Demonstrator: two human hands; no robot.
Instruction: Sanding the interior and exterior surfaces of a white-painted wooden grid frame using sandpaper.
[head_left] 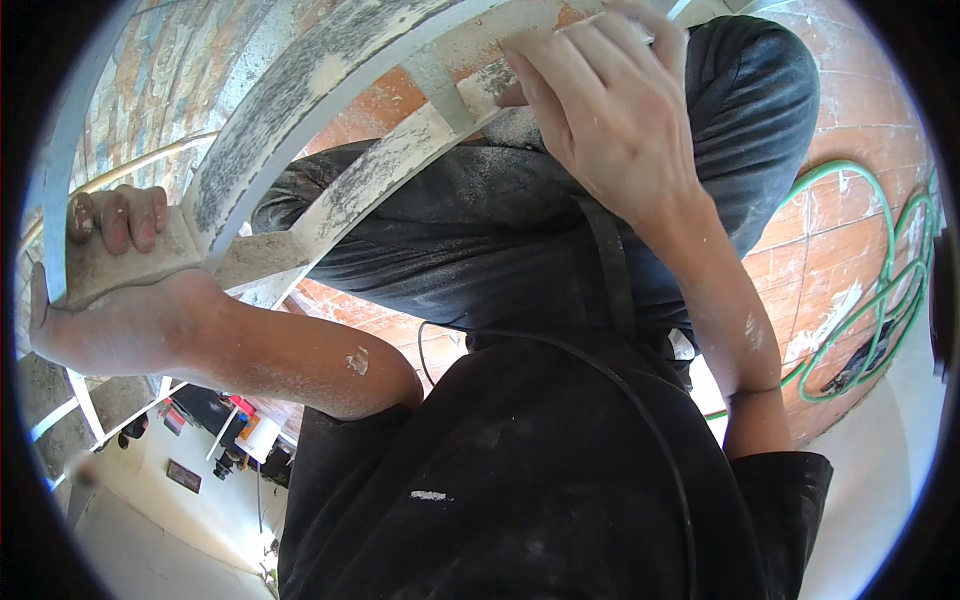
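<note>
A wooden frame (375, 185) with curved rails and short crosspieces lies across my legs, its white paint worn to grey in patches. My left hand (135, 315) is closed round a pale crosspiece at the left, its fingers over the far side and thumb at the outer edge. Over the inner curved rail, near my knee, my right hand (620, 125) is bent with its fingers together. The fingertips are blurred and partly hidden, so whatever sits under them cannot be made out. White dust coats both hands and forearms.
Black trousers (440, 205) with dust on them are under the frame. Orange floor tiles (800, 250) carry white smears. A coiled green hose (885, 290) lies at the right. Paint-streaked boards (150, 90) stand at upper left, and several small items lie by a pale wall (215, 500) at lower left.
</note>
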